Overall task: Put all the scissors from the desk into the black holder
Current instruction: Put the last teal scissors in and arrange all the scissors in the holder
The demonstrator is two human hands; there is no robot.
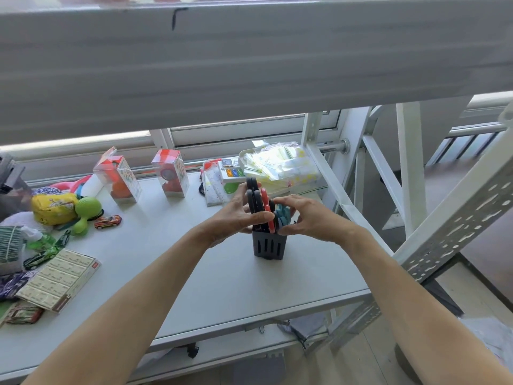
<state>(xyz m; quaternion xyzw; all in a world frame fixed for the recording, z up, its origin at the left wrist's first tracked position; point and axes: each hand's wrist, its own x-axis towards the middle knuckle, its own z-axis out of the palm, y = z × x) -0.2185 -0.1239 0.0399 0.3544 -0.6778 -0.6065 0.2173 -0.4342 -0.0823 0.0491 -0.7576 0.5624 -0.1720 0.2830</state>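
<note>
Nothing here reads clearly. The flat carton (57,279) at the bench's left edge carries rows of print too small to make out, and the two clear toy boxes (119,176) show coloured labels, blurred. A black stroke (174,19) marks the shelf overhead.

Bright, even daylight from the windows (244,129) at twelve o'clock, beyond the desk (222,273). Soft, faint shadows only. Heavily blurred, streaked shelf edge (249,65) across the top, out of focus. Wide-angle bending at three and nine o'clock, uprights leaning. Slightly washed-out glare on the clear packets (280,162) at one o'clock. Sharpest at centre.
</note>
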